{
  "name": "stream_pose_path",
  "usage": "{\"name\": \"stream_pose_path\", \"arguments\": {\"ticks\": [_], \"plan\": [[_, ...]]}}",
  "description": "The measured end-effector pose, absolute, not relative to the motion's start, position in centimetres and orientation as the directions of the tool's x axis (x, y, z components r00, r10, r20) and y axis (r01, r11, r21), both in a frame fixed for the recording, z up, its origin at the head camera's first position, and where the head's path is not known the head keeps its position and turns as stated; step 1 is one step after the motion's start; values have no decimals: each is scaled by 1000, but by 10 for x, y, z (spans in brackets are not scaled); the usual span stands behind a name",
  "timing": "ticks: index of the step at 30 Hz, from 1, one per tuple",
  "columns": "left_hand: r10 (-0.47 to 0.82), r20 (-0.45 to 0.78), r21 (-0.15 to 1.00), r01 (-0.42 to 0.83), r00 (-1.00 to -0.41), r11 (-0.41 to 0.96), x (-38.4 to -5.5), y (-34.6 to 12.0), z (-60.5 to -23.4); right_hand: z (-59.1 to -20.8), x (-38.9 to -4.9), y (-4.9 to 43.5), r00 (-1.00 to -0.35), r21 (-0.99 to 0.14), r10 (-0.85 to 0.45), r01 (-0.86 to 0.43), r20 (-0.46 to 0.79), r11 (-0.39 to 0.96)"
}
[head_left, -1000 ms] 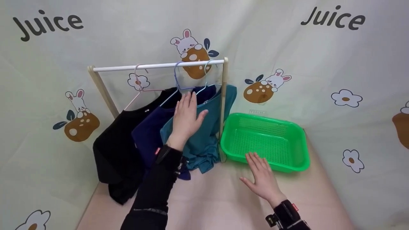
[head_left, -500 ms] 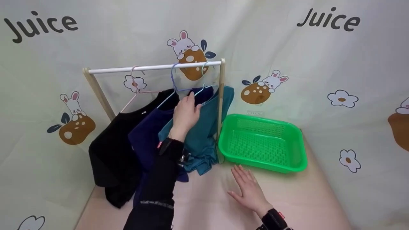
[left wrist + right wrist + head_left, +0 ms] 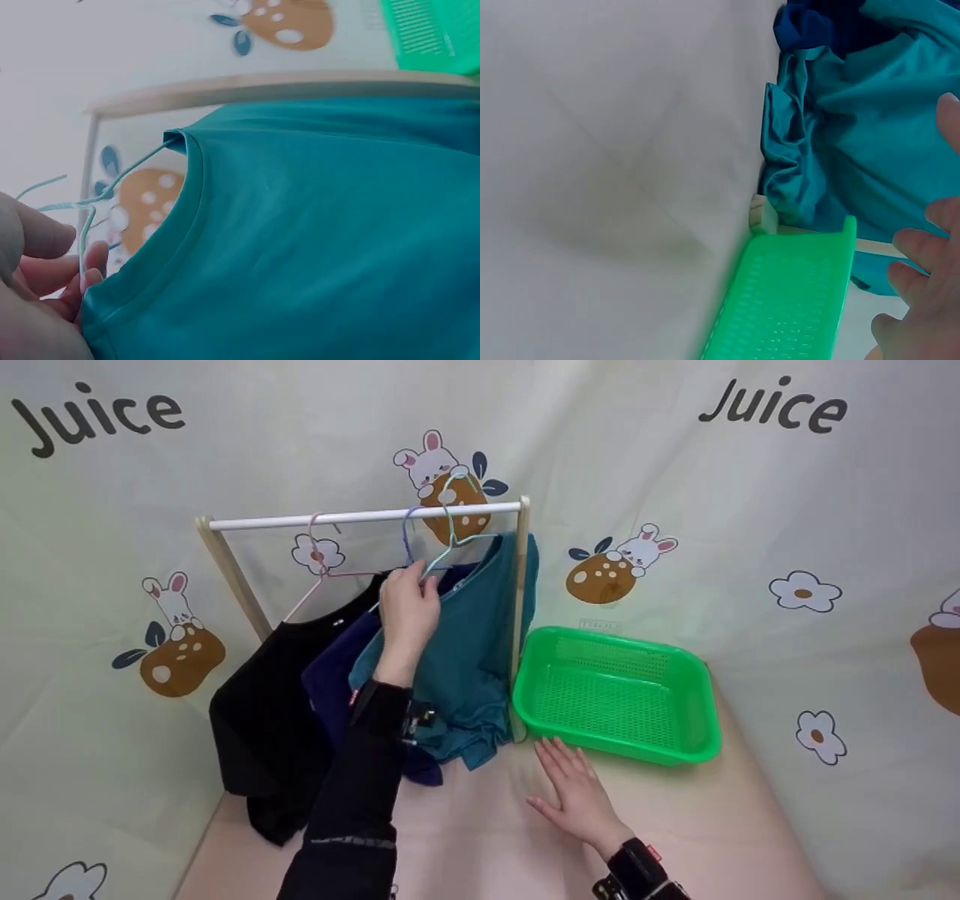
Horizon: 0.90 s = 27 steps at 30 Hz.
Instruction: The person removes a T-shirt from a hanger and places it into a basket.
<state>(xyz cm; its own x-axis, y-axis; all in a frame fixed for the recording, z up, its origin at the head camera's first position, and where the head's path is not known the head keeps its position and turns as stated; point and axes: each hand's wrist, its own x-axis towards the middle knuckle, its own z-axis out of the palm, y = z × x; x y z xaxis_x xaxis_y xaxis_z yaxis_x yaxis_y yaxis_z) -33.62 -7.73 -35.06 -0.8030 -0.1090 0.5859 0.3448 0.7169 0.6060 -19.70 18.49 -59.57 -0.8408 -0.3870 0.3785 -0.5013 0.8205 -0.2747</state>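
Teal shirt [image 3: 472, 641], hanger [image 3: 453, 541] in left hand [image 3: 409, 607], right hand [image 3: 579, 796] outstretched; pink tabletop [image 3: 480, 840], printed backdrop [image 3: 727, 510]

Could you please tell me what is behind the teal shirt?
Behind the teal shirt, part of a navy shirt shows, with a black shirt beyond it. The navy shirt's middle cannot be seen, covered by the teal shirt and the black sleeve.

The rack [image 3: 367, 516] stands at the left of the tabletop [image 3: 480, 832], the basket [image 3: 622, 746] just to its right, the backdrop [image 3: 750, 525] behind both. From left to right come the left shirt [image 3: 262, 720], middle shirt [image 3: 330, 671] and right shirt [image 3: 472, 641] — the last on a hanger [image 3: 452, 538] whose hook is above the rail, the left hand [image 3: 409, 607] at its shoulder; the right hand [image 3: 577, 799] is before the basket.
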Motion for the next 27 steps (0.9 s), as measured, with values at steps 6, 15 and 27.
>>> {"name": "stream_pose_path", "arguments": {"ticks": [6, 15, 27], "plan": [[-202, 624, 600, 297, -755, 743, -327, -95, -355, -589, -198, 188, -850, -304, -373, -491, 372, 816], [-220, 694, 539, 293, -685, 790, -314, -106, -402, -588, -199, 193, -848, -330, -367, -496, 382, 803], [-218, 813, 480, 410, -540, 775, -295, -121, -473, -580, -200, 199, -843, -346, -351, -498, 407, 796]]}}
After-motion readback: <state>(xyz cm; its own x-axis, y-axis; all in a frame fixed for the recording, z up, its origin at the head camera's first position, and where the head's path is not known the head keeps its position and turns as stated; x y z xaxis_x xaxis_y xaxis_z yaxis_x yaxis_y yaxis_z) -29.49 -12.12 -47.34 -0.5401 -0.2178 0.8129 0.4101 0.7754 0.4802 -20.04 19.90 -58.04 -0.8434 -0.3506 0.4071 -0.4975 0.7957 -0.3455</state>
